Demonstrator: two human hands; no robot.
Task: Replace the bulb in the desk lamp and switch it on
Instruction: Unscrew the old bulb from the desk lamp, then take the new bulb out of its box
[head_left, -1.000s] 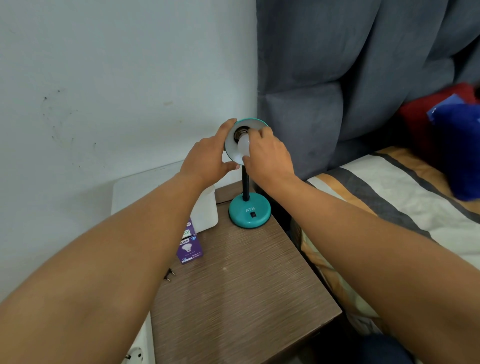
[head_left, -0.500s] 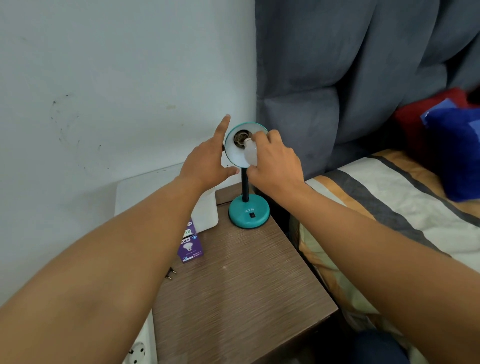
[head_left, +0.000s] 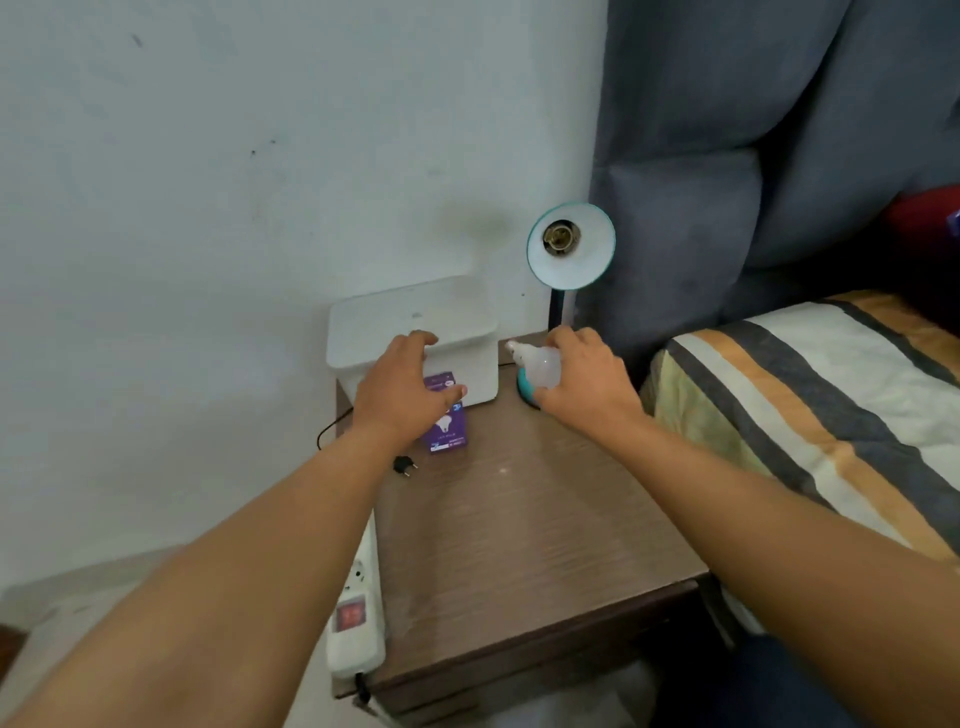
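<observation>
The teal desk lamp (head_left: 571, 244) stands at the back of the wooden bedside table (head_left: 524, 545), its shade facing me with the socket (head_left: 557, 237) bare. My right hand (head_left: 587, 376) grips a white bulb (head_left: 537, 364) low over the table, in front of the lamp's teal base (head_left: 524, 391), screw cap pointing left. My left hand (head_left: 402, 387) hovers with spread fingers over a purple bulb box (head_left: 447, 421) that stands against a white box; I cannot tell whether the fingers touch it.
A white box (head_left: 415, 332) sits at the table's back left. A black plug (head_left: 405, 464) with its cord lies near the left edge. A white power strip (head_left: 358, 618) with a red switch lies left of the table. A striped bed (head_left: 810, 415) is on the right.
My right hand has pulled the bulb out of the socket and brought it down to the table. My left hand has left the shade and dropped to the purple box.
</observation>
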